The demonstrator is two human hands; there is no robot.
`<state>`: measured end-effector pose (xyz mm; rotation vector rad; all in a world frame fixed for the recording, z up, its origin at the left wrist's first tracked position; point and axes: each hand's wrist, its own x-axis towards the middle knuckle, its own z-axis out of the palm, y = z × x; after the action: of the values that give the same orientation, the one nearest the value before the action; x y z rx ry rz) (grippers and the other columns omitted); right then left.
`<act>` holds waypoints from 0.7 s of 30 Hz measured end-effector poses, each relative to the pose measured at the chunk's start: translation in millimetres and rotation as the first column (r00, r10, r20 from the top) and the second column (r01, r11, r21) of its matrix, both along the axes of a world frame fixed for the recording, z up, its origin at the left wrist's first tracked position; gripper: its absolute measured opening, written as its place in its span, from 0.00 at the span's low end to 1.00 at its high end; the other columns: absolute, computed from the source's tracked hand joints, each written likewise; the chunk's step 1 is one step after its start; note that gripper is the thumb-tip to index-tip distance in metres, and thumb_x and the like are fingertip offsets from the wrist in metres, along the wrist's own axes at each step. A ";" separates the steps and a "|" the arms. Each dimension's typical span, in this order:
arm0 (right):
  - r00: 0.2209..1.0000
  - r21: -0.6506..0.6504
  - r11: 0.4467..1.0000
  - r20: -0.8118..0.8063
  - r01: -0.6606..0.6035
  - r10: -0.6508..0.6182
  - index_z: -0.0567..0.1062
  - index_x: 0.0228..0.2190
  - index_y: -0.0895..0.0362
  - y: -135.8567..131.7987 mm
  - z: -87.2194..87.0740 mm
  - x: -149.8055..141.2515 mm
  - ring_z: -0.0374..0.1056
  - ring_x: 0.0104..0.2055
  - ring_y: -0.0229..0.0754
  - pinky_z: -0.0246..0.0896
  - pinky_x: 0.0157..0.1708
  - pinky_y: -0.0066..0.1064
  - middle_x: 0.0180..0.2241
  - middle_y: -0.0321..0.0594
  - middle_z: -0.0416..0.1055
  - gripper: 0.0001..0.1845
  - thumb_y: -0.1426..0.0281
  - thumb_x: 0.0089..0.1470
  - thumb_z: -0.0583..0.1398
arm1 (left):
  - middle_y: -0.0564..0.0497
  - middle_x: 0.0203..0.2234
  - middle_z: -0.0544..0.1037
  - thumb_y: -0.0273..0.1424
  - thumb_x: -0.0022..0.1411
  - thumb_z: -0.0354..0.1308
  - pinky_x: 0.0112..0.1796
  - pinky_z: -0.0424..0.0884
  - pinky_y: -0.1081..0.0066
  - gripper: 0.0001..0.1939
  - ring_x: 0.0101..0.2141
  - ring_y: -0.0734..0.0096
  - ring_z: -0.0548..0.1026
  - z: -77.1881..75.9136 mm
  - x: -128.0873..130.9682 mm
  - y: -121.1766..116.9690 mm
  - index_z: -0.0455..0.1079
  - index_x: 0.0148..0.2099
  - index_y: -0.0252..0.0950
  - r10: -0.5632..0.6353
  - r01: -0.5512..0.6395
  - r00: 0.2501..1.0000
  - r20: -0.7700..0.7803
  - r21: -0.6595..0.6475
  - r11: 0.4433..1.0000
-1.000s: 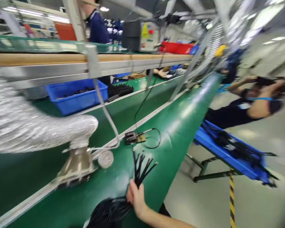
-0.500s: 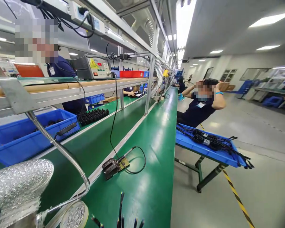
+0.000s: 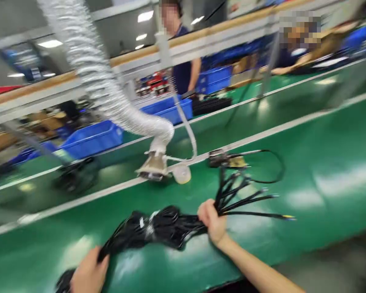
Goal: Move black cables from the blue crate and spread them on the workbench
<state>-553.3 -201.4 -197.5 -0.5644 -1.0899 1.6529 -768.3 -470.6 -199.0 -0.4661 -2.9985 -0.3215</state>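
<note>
Bench: a long green bench [image 3: 323, 134] runs across the room, with a silver duct hose [image 3: 91, 69] drooping onto it.
Bundle: a black cable bundle [image 3: 164, 228] lies along the near edge, slung between both hands.
Handling: it looks limp and light, sagging in the middle, so I'd grip it at both ends.
Right hand [image 3: 212, 221]: fingers clamped round the bundle where the loose cable ends [image 3: 250, 197] fan out.
Left hand [image 3: 88, 274]: closed on the tail end.
Nearby: a small soldering stand [image 3: 227, 159] sits just beyond.
</note>
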 end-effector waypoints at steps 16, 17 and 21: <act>0.977 0.121 0.988 -0.180 -0.094 0.115 0.57 0.17 0.56 -15.4 -3.2 9.3 0.46 0.14 0.31 0.50 0.20 0.28 0.11 0.26 0.48 0.28 0.56 0.62 0.59 | 0.46 0.46 0.78 0.37 0.68 0.53 0.54 0.66 0.61 0.14 0.49 0.63 0.73 86.2 27.6 75.2 0.74 0.51 0.39 -0.768 0.787 0.614 -0.183 0.222 0.576; 0.976 0.129 0.986 -0.177 -0.105 0.127 0.58 0.17 0.56 -19.4 -4.5 14.1 0.47 0.14 0.31 0.51 0.20 0.28 0.11 0.27 0.49 0.28 0.56 0.62 0.59 | 0.47 0.43 0.79 0.37 0.68 0.53 0.51 0.67 0.63 0.14 0.46 0.65 0.74 82.1 29.7 84.6 0.76 0.48 0.39 -0.797 0.801 0.590 -0.128 0.216 0.558; 0.976 0.144 0.979 -0.140 -0.146 0.167 0.58 0.18 0.56 -33.7 -13.6 34.2 0.49 0.16 0.32 0.53 0.23 0.30 0.13 0.28 0.50 0.28 0.55 0.65 0.56 | 0.50 0.37 0.80 0.37 0.69 0.54 0.48 0.67 0.66 0.13 0.41 0.69 0.76 64.2 40.8 87.4 0.78 0.42 0.40 -0.809 0.784 0.584 -0.071 0.308 0.539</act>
<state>-519.1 -235.2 -211.0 -0.2673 -1.1460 1.7136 -727.5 -383.1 -134.9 -1.8144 -2.4770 -0.8649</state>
